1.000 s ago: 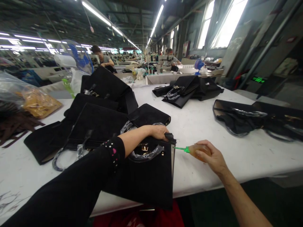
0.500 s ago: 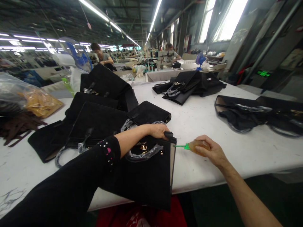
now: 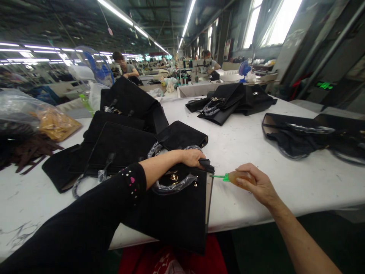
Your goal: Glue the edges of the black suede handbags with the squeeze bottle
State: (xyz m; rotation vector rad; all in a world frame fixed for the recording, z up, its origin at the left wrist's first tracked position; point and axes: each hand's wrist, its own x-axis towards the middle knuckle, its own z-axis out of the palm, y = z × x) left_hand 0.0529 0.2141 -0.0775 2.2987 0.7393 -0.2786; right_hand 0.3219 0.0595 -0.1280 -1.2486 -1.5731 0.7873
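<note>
My left hand (image 3: pixel 193 157) gripped the bag (image 3: pixel 173 217) on the bench (image 3: pixel 310 182), my right hand (image 3: pixel 260 186) the bottle (image 3: pixel 236 178), nozzle (image 3: pixel 221 177) by the bag's edge; too hard a squeeze could have stained the black front.

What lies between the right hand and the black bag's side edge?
The front of the amber bottle and its green nozzle, seen in the head view; whether the tip touches the bag is unclear.
</note>
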